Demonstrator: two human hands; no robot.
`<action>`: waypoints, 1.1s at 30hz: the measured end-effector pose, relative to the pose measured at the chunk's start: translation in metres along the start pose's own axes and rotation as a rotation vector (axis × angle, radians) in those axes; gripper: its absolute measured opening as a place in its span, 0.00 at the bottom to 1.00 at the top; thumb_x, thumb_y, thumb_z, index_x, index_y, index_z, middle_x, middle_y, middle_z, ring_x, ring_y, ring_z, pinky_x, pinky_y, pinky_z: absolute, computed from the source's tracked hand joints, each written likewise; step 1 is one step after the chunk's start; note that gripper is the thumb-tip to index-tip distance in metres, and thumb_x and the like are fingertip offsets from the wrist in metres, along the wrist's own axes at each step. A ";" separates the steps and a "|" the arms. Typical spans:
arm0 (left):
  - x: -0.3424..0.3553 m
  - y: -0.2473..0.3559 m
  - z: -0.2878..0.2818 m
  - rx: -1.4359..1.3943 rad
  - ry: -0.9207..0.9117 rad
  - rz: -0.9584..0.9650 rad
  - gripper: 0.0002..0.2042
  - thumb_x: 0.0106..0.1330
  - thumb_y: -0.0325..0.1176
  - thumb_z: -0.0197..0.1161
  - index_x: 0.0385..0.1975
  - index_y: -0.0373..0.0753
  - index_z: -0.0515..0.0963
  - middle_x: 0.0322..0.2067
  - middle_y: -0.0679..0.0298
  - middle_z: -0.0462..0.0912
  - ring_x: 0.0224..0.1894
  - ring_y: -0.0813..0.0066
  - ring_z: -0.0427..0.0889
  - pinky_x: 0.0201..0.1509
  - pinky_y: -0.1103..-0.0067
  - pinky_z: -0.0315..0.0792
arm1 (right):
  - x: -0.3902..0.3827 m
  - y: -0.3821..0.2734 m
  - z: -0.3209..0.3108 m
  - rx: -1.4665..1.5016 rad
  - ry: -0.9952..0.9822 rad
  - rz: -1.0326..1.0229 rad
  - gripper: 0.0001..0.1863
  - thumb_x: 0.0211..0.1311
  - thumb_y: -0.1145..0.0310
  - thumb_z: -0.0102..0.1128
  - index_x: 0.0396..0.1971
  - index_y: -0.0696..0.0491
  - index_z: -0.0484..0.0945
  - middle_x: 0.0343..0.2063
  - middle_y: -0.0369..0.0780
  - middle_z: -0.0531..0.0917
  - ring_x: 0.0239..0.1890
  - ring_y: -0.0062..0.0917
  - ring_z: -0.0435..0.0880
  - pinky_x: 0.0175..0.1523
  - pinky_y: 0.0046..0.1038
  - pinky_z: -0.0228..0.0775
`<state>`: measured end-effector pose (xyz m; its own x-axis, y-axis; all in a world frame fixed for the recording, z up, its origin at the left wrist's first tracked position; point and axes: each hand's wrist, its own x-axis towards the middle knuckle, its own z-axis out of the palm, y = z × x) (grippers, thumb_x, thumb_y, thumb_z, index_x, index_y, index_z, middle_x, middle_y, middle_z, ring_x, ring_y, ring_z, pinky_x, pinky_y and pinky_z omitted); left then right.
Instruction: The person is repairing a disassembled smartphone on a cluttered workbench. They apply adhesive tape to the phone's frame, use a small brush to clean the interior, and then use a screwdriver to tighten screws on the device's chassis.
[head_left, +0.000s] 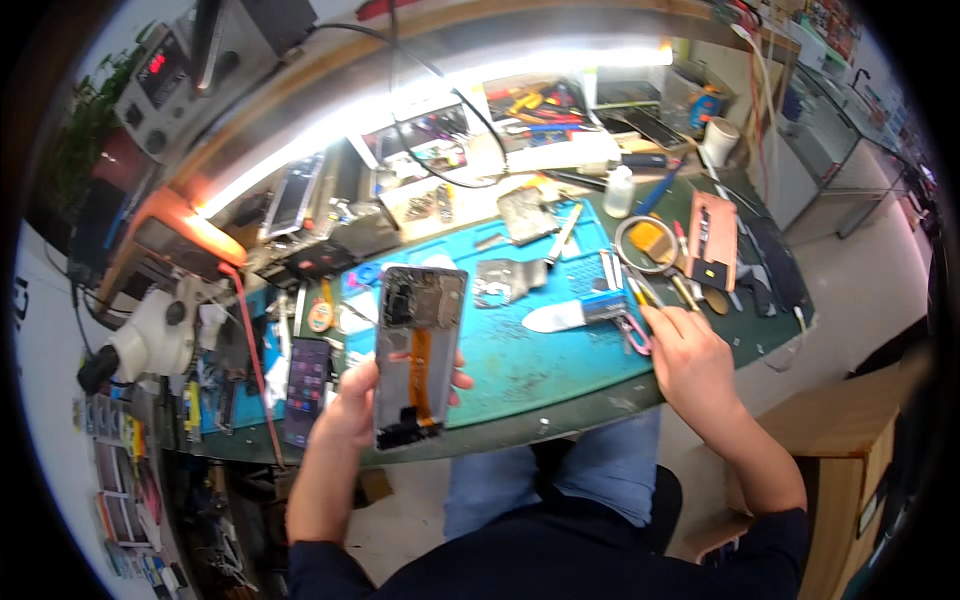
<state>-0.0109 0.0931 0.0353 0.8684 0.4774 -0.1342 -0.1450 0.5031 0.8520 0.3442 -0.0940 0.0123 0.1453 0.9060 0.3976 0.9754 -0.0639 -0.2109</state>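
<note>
My left hand (pixel 350 398) grips an opened phone body (pixel 420 350), held upright above the front edge of the blue work mat (pixel 490 385). A wide orange ribbon cable (pixel 421 375) runs down the grey inside of that phone. At the mat's right edge, my right hand (pixel 688 352) has its fingers curled down among slim tools; what they pinch is hidden. Beside those fingertips are a pink-handled tool (pixel 636 335) and a blade-shaped white and blue item (pixel 575 313). A crumpled silvery sheet (pixel 507 281) lies farther back on the mat.
Left of the mat, a phone with a lit screen (pixel 307 385) lies near a red cable (pixel 255 360). To the right are a round ring dish with a yellow sponge (pixel 652 241), a pink phone back (pixel 712 240) and a white bottle (pixel 619 190). A microscope (pixel 150 335) stands far left.
</note>
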 end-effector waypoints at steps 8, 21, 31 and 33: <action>0.000 -0.038 -0.010 -0.238 -0.094 -0.009 0.55 0.66 0.74 0.64 0.77 0.29 0.61 0.67 0.41 0.73 0.64 0.47 0.82 0.60 0.59 0.85 | 0.004 0.007 -0.013 0.044 -0.077 0.122 0.19 0.56 0.78 0.68 0.50 0.54 0.88 0.41 0.41 0.81 0.45 0.37 0.84 0.50 0.38 0.80; 0.000 -0.056 -0.002 -0.548 -0.140 -0.175 0.53 0.68 0.67 0.68 0.79 0.30 0.57 0.72 0.42 0.68 0.74 0.43 0.73 0.74 0.47 0.74 | 0.001 0.008 -0.029 0.512 -0.194 0.396 0.14 0.66 0.82 0.60 0.49 0.60 0.87 0.39 0.41 0.81 0.32 0.26 0.81 0.39 0.28 0.74; -0.017 0.000 0.000 0.746 0.172 -0.273 0.18 0.85 0.40 0.57 0.52 0.28 0.84 0.43 0.67 0.88 0.45 0.82 0.80 0.52 0.78 0.77 | -0.038 0.017 -0.033 0.310 0.120 0.426 0.13 0.70 0.77 0.66 0.53 0.55 0.86 0.40 0.40 0.86 0.33 0.24 0.85 0.36 0.26 0.75; 0.009 0.013 0.015 0.988 0.179 -0.292 0.14 0.80 0.38 0.64 0.52 0.32 0.86 0.40 0.62 0.89 0.41 0.83 0.81 0.47 0.78 0.77 | -0.058 0.024 -0.034 0.309 0.190 0.451 0.13 0.71 0.76 0.66 0.53 0.55 0.87 0.39 0.39 0.86 0.32 0.22 0.83 0.34 0.24 0.74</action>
<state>0.0024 0.0935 0.0523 0.7125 0.5728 -0.4053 0.5814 -0.1585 0.7980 0.3651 -0.1621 0.0147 0.5906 0.7244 0.3555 0.7205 -0.2750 -0.6365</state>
